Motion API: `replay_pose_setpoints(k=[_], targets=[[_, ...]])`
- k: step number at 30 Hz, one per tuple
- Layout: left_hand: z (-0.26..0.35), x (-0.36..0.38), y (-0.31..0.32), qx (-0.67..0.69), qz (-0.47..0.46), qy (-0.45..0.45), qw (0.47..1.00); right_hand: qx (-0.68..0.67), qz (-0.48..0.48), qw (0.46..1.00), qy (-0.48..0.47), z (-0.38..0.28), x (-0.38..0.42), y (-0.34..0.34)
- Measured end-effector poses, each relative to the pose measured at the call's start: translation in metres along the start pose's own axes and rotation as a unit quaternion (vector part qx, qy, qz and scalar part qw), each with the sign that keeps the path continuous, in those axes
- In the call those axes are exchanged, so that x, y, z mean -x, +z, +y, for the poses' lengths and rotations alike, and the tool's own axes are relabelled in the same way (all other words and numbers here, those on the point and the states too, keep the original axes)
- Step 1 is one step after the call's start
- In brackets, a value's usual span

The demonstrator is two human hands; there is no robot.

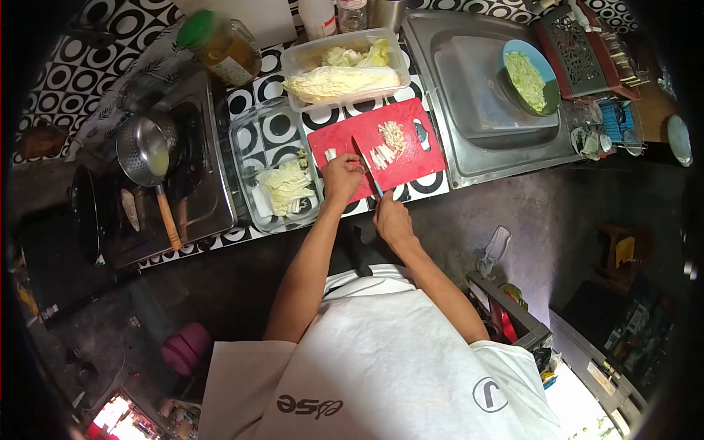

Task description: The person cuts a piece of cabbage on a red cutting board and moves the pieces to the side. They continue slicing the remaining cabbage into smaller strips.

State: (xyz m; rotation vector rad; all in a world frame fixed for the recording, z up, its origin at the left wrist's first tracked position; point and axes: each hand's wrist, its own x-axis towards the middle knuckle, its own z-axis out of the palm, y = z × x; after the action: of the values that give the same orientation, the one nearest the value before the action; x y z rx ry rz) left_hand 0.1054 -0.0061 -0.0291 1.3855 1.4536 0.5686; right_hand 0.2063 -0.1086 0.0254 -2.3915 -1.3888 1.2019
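Observation:
My right hand [394, 220] is closed around the blue handle of a knife [369, 167], whose blade points away from me over the red cutting board [411, 170]. Close to the left side of the blade, my left hand [342, 177] rests on the board with its fingers curled together; what lies under them is hidden. Right of the blade are pale cut strips [383, 156] and a heap of finely chopped pale pieces [393, 136], seemingly cabbage stem. A small white piece [330, 154] lies beyond my left hand.
Left of the board, a clear container [242, 147] holds cut cabbage leaves [284, 188]. Behind it, another plastic container [400, 55] holds napa cabbage [341, 84]. A saucepan [139, 158] sits on the stove at left. At right, a bowl [551, 73] of shredded greens stands on the sink.

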Motion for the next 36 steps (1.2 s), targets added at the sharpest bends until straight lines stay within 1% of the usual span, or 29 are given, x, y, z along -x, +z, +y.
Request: replay_pose_setpoints(k=[3,5,7,9,10,11,13,15,19,21,22,24,28,30,34,36], targets=[[0.002,-0.001,-0.001,-0.003,0.005,0.008,1.0,0.009,0.011,1.0,-0.014,0.004,-0.007,0.005],[0.014,0.003,-0.005,0.017,-0.016,-0.025,0.999,0.025,0.031,0.998,-0.051,0.001,-0.014,0.004],[0.011,0.003,-0.005,0.006,-0.013,-0.012,1.0,0.012,0.038,0.998,-0.049,0.001,-0.02,0.007],[0.005,0.001,-0.004,-0.003,-0.009,0.005,1.0,-0.004,0.039,0.997,-0.071,0.009,-0.023,0.012],[-0.001,-0.001,-0.001,-0.005,0.005,0.018,1.0,0.001,0.031,0.999,-0.034,0.005,-0.012,0.005],[-0.008,-0.002,0.003,-0.006,0.018,0.029,0.999,0.003,0.033,0.999,-0.035,0.005,-0.006,0.003],[0.001,0.001,0.001,-0.008,0.016,0.022,1.0,-0.001,0.031,0.999,-0.02,0.009,0.003,0.001],[0.005,0.003,-0.002,0.026,0.004,-0.021,0.999,-0.006,0.028,0.999,-0.02,0.011,-0.004,0.002],[-0.001,0.002,0.0,0.052,0.01,-0.019,0.998,0.003,0.004,0.999,-0.034,-0.003,-0.012,-0.018],[-0.002,0.002,0.0,0.026,0.034,0.011,0.999,-0.003,-0.016,0.999,-0.035,-0.007,-0.013,-0.021],[-0.001,0.002,0.0,0.027,0.032,0.01,0.999,-0.002,-0.03,0.999,-0.027,-0.011,-0.01,-0.025],[0.0,0.002,-0.002,-0.005,0.002,0.011,1.0,-0.005,-0.023,0.999,-0.024,-0.012,-0.006,-0.022],[-0.001,0.001,0.0,0.019,0.021,-0.008,1.0,-0.022,0.007,1.0,-0.01,-0.012,-0.002,-0.01],[-0.002,0.002,0.0,0.037,0.027,0.002,0.999,-0.026,0.005,1.0,-0.006,-0.013,-0.001,-0.009],[0.006,0.005,-0.003,0.032,0.021,-0.006,0.999,-0.024,0.011,1.0,-0.009,-0.01,-0.003,-0.003],[0.01,0.006,-0.005,-0.004,0.004,-0.001,1.0,-0.024,0.012,1.0,-0.003,-0.01,-0.004,0.0]])
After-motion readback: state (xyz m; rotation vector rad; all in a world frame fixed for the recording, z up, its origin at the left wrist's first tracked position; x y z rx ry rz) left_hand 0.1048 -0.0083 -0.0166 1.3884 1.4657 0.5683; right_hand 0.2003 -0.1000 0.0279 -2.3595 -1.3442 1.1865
